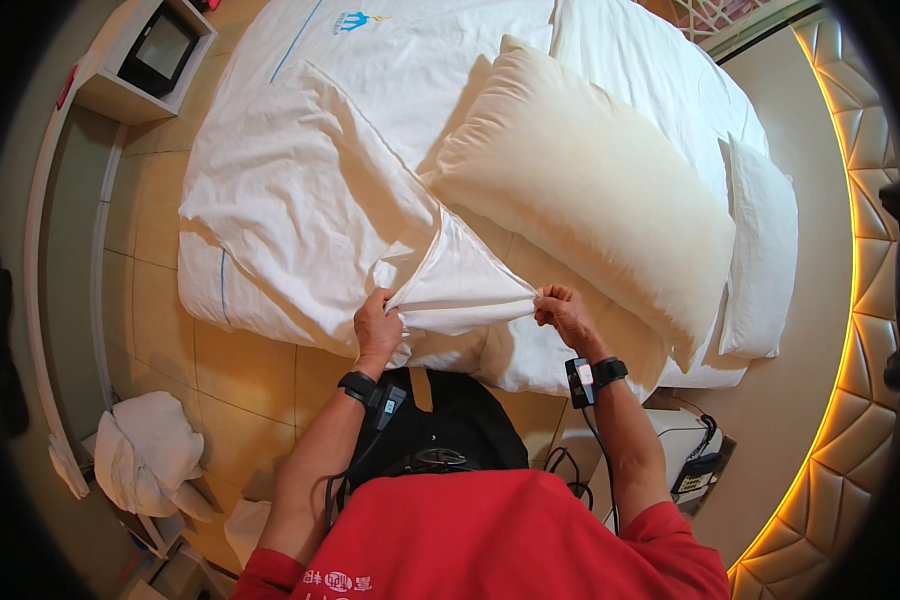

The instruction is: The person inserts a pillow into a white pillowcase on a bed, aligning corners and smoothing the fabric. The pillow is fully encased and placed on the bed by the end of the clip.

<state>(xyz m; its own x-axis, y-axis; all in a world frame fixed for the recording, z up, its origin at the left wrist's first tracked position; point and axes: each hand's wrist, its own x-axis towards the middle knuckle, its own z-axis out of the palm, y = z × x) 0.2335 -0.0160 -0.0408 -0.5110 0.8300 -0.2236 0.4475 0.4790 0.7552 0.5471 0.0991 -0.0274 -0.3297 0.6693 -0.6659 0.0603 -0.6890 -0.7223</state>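
Note:
Between my two hands stretches the open end of a white pillowcase [300, 190], its body spread crumpled over the near left part of the bed. My left hand [378, 325] is closed on bunched cloth at the near side of the opening. Farther right, my right hand [567, 312] pinches a corner of the same edge, so the fabric between them is drawn into a taut triangle. A plump cream pillow [585, 190] without a cover lies just beyond my right hand, its left end beside the pillowcase.
Under these is a bed with a white cover [470, 45]. A second pillow [760, 250], in white, lies by the padded, lit headboard [830, 450]. A nightstand with a telephone [698, 472] stands at right. White linen [148, 450] is heaped at lower left, near a wall shelf [120, 95].

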